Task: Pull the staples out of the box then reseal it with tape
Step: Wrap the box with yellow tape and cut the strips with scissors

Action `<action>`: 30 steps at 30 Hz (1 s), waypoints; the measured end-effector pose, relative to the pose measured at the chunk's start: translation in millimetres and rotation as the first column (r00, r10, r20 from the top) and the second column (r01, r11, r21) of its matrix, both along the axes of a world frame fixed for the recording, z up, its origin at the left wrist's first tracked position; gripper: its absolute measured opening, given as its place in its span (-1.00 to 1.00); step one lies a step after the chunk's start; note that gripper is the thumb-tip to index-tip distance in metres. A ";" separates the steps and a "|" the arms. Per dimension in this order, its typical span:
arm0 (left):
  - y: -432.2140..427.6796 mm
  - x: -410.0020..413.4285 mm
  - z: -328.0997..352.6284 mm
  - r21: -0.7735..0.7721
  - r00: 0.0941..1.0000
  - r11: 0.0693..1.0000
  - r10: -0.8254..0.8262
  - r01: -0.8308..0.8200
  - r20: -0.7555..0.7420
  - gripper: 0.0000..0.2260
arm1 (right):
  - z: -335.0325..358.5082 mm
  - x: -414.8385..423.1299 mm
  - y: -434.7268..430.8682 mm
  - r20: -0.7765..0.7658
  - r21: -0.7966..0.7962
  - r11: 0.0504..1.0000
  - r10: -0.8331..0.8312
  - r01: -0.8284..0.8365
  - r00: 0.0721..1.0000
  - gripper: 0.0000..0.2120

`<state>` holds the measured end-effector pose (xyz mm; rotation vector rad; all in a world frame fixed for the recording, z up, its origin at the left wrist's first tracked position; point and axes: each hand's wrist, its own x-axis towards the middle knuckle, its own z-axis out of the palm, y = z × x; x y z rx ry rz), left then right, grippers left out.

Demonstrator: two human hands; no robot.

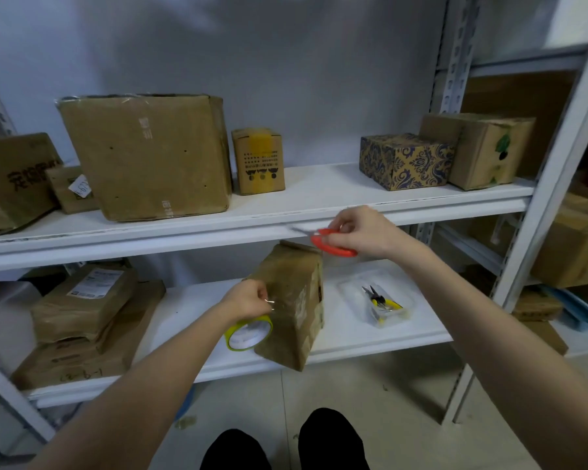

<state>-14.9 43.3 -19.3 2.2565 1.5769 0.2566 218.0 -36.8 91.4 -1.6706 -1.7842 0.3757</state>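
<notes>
A brown cardboard box (291,303) wrapped in clear tape stands tilted on the lower shelf (353,337), near its front edge. My left hand (248,300) is shut on a roll of clear tape with a yellow-green core (248,335), pinching the tape strip against the box's left face. My right hand (364,232) is above the box, level with the upper shelf edge, fingers through the red handles of scissors (330,244); the blades point left.
A clear plastic tray (377,305) with yellow-handled pliers lies right of the box. Flat brown parcels (85,320) are stacked on the left. Several cardboard boxes stand on the upper shelf (319,198). A metal upright (540,198) stands at right.
</notes>
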 end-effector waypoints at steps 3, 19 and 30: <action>1.9 0.9 1.5 -0.007 0.999 1.000 -0.005 0.005 0.051 -0.85 | 6.9 -6.3 15.0 -0.027 0.159 0.954 -0.253 0.254 0.967 -0.48; 4.6 -25.2 -5.4 -0.133 0.996 0.987 -0.086 0.090 0.040 -0.81 | -9.8 -56.9 57.9 0.246 0.624 0.771 -0.349 0.128 0.904 -0.83; -2.3 -26.2 -19.7 -0.179 0.992 0.981 -0.054 0.074 0.111 -0.85 | -154.6 -76.2 57.8 0.694 -0.072 0.992 0.126 -0.106 0.709 -0.21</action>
